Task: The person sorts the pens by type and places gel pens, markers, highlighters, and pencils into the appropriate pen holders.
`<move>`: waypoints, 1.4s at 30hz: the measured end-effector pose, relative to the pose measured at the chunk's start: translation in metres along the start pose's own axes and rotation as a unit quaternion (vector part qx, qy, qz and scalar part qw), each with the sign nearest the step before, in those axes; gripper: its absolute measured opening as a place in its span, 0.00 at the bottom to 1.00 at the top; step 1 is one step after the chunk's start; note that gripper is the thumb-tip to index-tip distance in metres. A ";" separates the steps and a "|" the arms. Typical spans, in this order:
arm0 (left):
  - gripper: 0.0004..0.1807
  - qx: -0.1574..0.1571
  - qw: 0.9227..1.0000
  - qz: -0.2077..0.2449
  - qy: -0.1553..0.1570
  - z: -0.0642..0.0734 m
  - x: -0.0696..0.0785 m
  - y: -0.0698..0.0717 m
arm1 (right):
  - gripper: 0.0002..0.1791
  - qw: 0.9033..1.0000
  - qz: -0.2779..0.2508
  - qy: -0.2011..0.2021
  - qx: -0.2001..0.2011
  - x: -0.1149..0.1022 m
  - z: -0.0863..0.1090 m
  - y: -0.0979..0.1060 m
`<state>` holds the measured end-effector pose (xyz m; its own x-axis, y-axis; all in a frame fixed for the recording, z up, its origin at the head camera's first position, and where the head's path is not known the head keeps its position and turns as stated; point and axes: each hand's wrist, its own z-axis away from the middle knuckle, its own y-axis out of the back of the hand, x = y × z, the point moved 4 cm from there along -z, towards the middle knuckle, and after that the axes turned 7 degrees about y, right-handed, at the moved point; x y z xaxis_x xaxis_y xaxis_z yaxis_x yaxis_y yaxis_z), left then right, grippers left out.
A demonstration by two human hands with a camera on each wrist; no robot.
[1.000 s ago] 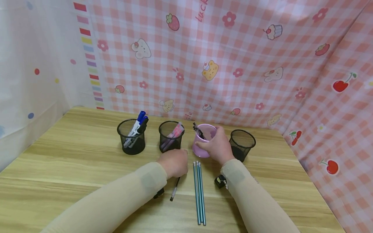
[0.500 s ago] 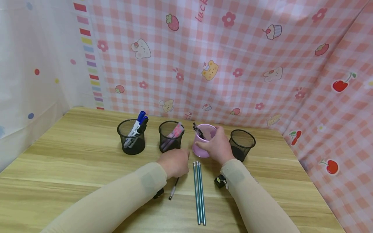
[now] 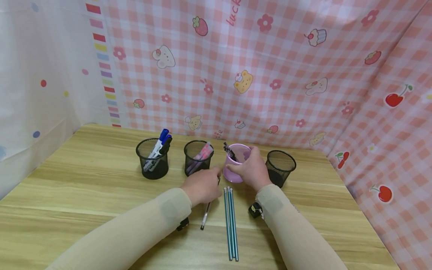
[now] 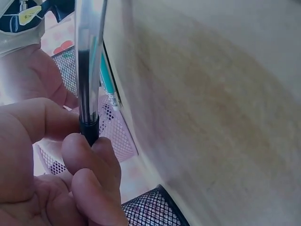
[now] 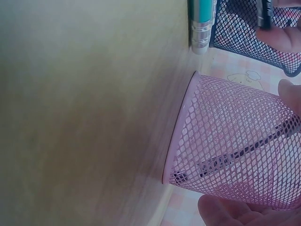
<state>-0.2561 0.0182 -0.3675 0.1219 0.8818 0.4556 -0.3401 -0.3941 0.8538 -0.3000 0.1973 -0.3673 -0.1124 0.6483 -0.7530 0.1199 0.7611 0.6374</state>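
My left hand (image 3: 202,186) pinches a clear-barrelled pen (image 4: 88,70) between thumb and fingers, gripping it at its black end. In the head view the pen slants down toward me below the hand. My right hand (image 3: 254,169) grips the pink mesh pen holder (image 3: 233,174) by its side, thumb at the front near the rim. Through its mesh in the right wrist view, dark pens (image 5: 235,154) lean inside, and their tops stick out over the rim. The holder stands upright on the table, just right of my left hand.
Three teal pencils (image 3: 231,225) lie side by side between my arms. A black mesh holder with markers (image 3: 154,167) stands at left, another with pink-topped pens (image 3: 199,159) beside it. A third black mesh holder (image 3: 281,165) is right of my right hand. A checked curtain (image 3: 216,75) hangs behind.
My left hand has lifted the pen slightly and shifted a little to the right, and the pen has turned in its fingers. My right hand and the pink holder have stayed put.
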 end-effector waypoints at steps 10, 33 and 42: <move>0.38 0.011 0.999 0.045 0.000 0.003 0.003 0.003 | 0.55 1.000 0.001 -0.002 -0.002 0.000 0.001 0.001; 0.26 0.062 0.987 0.142 -0.043 0.010 0.008 0.018 | 0.55 1.000 -0.004 -0.004 -0.001 -0.001 0.001 0.000; 0.26 0.109 0.976 0.177 -0.067 0.012 0.008 0.024 | 0.56 1.000 -0.002 0.000 0.004 0.000 0.001 0.000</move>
<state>-0.2517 0.0128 -0.3404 0.1585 0.6445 0.7480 -0.1786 -0.7264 0.6637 -0.2990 0.1967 -0.3674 -0.1137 0.6448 -0.7558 0.1279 0.7639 0.6325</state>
